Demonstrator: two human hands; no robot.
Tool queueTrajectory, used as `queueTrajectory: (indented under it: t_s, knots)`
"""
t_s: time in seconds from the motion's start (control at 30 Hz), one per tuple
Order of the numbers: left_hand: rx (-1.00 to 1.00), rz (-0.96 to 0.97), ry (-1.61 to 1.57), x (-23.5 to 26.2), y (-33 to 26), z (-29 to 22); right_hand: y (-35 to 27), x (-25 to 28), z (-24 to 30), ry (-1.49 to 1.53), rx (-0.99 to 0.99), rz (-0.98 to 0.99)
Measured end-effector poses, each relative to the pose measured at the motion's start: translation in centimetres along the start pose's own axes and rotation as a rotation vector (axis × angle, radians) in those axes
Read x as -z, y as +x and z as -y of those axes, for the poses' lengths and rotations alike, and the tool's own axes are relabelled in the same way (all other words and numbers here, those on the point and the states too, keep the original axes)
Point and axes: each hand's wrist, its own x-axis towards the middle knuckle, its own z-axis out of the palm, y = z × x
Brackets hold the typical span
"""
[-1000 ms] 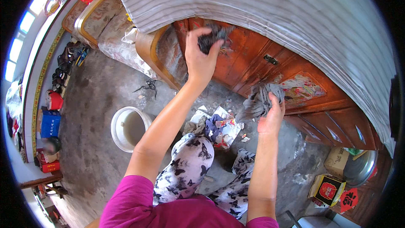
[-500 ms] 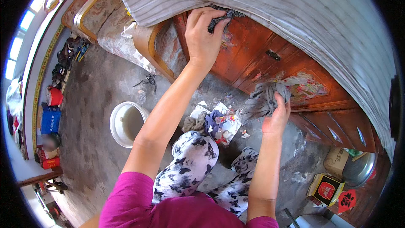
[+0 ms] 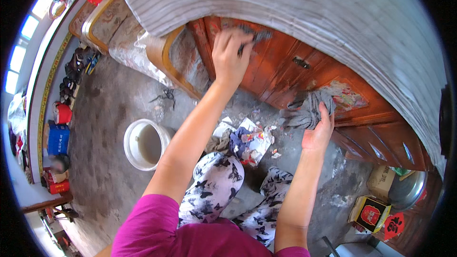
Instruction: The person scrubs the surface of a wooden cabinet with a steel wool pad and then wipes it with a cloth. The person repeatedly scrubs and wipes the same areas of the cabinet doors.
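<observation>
My left hand [image 3: 230,57] is up at a reddish-brown wooden cabinet [image 3: 278,50], its fingers closed round a dark, rough-textured scouring pad [image 3: 259,37]. The pad lies against the upper part of the cabinet door and is smeared by motion. Lower and to the right, my right hand [image 3: 318,132] grips a crumpled grey rag [image 3: 304,113] close to the cabinet front. Beside the rag, a torn, colourful picture [image 3: 347,94] clings in patches to the wood.
A striped cloth [image 3: 309,7] hangs over the cabinet top. On the floor stand a white bucket [image 3: 164,138] of murky water and a pile of rags and paper scraps [image 3: 259,143]. A patterned armchair [image 3: 183,59] is at left; boxes [image 3: 371,213] and a metal basin [image 3: 414,188] lie at right.
My left hand has shifted slightly down along the door with the scouring pad. My right hand and the grey rag have moved a little to the right. The view has tilted slightly.
</observation>
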Motion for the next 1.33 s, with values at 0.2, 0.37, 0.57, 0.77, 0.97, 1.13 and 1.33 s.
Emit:
queueTrajectory:
  t_s: [0.2,0.37,0.57,0.77,0.97,1.13,1.33]
  knots:
    - [0.119,0.195,0.069,1.5,-4.8,3.1,1.7,0.7,-0.8,0.048,-0.014,0.017]
    - [-0.015,0.101,0.015,-0.1,-0.9,-0.6,1.6,1.3,-0.7,-0.012,0.044,-0.034]
    - [-0.003,0.263,0.084,0.9,-3.8,1.6,2.0,0.6,-0.3,0.045,-0.039,-0.032]
    - [-0.034,0.168,0.059,-0.2,-3.2,2.3,1.7,0.8,-0.9,0.026,-0.022,-0.045]
    - [-0.058,0.142,0.059,0.4,-2.3,0.9,3.5,1.8,-0.9,0.035,-0.041,-0.025]
    - [-0.095,0.113,0.04,0.2,-1.3,1.6,2.0,1.0,-0.8,0.049,-0.061,-0.016]
    - [0.064,0.313,0.098,1.0,-3.7,2.1,2.8,1.2,-0.7,0.055,-0.08,0.003]
